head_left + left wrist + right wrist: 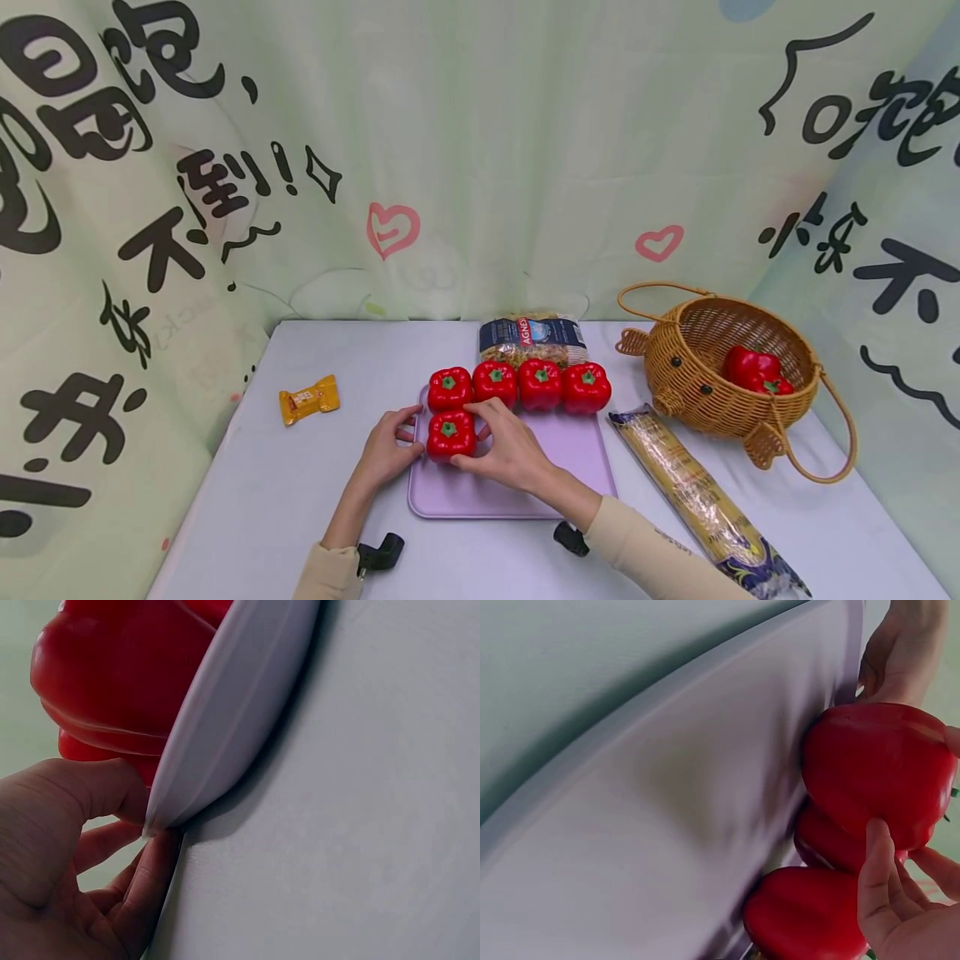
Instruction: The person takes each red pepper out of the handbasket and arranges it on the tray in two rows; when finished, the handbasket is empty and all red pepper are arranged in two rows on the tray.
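My right hand (pixel 510 450) holds the front red bell pepper (pixel 450 436) between thumb and fingers, with its green stem upward. This pepper is at the left side of a lilac tray (pixel 540 479), in front of a row of several more red bell peppers (pixel 540 384). In the right wrist view, thumb and fingers spread around the held pepper (pixel 877 772). My left hand (pixel 392 450) is at the tray's left edge. In the left wrist view its thumb and fingers pinch the tray's rim (pixel 225 720), just beside a pepper (pixel 120 675).
Behind the row lies a pasta bag (pixel 534 337). A wicker basket (pixel 697 408) with red peppers (pixel 753 369) in it stands at the right. A long spaghetti pack (pixel 697 500) lies right of the tray, and an orange wrapped snack (pixel 309 400) lies left.
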Tool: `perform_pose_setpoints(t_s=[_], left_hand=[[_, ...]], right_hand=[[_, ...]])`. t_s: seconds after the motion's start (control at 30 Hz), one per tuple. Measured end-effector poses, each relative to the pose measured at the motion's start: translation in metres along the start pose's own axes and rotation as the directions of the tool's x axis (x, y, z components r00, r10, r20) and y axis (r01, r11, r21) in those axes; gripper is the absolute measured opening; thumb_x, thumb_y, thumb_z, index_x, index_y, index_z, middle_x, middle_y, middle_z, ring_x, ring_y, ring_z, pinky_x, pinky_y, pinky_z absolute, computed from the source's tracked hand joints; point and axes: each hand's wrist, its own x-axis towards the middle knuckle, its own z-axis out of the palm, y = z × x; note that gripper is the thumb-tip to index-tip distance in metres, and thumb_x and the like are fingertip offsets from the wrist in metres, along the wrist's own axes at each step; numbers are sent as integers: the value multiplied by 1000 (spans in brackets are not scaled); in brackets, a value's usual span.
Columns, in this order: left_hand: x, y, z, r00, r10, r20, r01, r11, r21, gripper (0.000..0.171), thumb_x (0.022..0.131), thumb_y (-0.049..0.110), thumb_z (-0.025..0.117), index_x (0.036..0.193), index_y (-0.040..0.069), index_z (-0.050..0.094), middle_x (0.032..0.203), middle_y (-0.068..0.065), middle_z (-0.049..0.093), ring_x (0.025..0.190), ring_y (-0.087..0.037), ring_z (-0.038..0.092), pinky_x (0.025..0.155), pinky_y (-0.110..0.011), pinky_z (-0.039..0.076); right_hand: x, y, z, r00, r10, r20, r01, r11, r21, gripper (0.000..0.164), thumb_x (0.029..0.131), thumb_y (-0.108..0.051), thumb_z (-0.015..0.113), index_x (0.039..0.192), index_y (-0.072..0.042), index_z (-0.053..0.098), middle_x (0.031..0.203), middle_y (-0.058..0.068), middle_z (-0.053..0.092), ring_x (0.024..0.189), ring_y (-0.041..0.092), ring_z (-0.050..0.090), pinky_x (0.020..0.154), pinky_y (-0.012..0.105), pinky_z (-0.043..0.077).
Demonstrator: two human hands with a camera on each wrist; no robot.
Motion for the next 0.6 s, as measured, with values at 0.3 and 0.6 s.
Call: perform_pose_setpoints(t_s=[0.3, 0.6], left_hand=[[-1, 0, 0, 1000, -5, -6, 5, 1000, -3, 61, 75, 4, 77, 133, 6, 59, 111, -15, 60, 86, -21, 63, 73, -33, 59], [0, 1, 0, 1000, -13, -3, 13, 1000, -3, 61, 76, 4, 77, 134, 7, 59, 112, -15, 59, 85, -20, 62, 74, -33, 59]], right_hand=[[0, 0, 0, 1000, 25, 10, -25, 1000, 6, 68, 75, -34, 82, 133, -10, 58, 114, 0, 56, 84, 20, 62, 63, 21, 51], [0, -1, 0, 1000, 28, -3, -28, 1000, 8, 66, 76, -31, 82, 133, -11, 57, 117, 1, 55, 87, 22, 61, 65, 22, 51]])
